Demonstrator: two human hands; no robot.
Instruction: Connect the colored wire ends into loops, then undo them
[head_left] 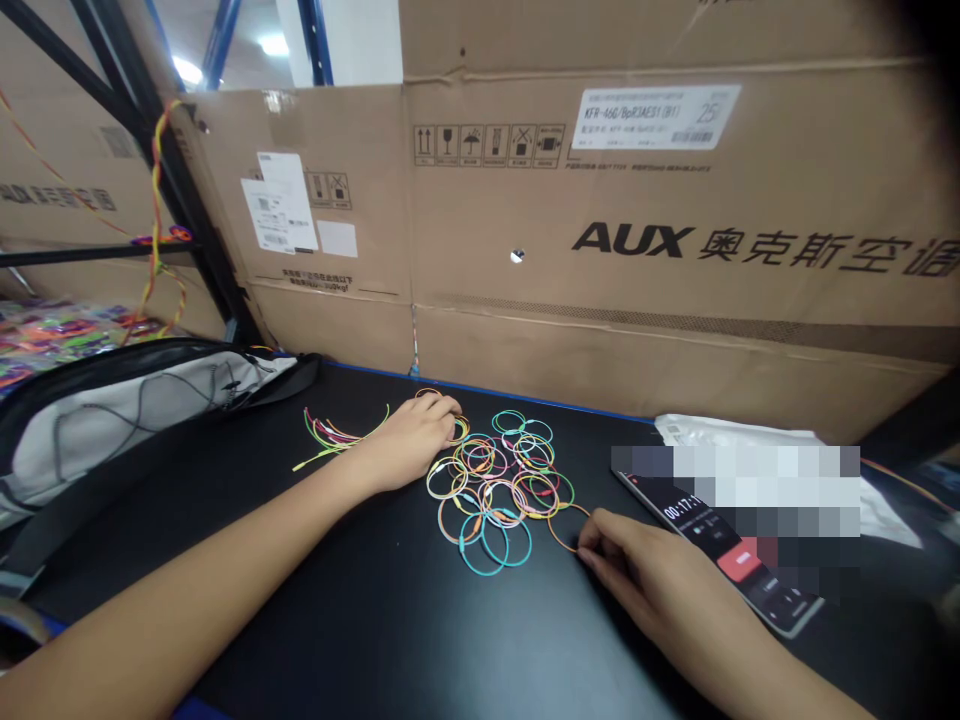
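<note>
Where both arms reach across the black table point(315, 640), a heap of thin coloured wire loops point(495, 490) lies between the hands. Left hand point(409, 440) curled at the heap's upper edge, fingers point(442, 405) over the nearest loops; grip loosely closed, cannot tell if it holds any. Right hand point(637, 570) at the heap's lower right, fingertips point(589, 530) touching an orange loop point(562, 530); grip partly closed, hold unclear. Loose wires point(337, 440) fan out just beside the left hand. Phone point(720, 540) showing a timer lies near the right hand. Grey bag point(112, 430) at far left; cardboard cartons point(600, 200) stand along the table's back edge.
</note>
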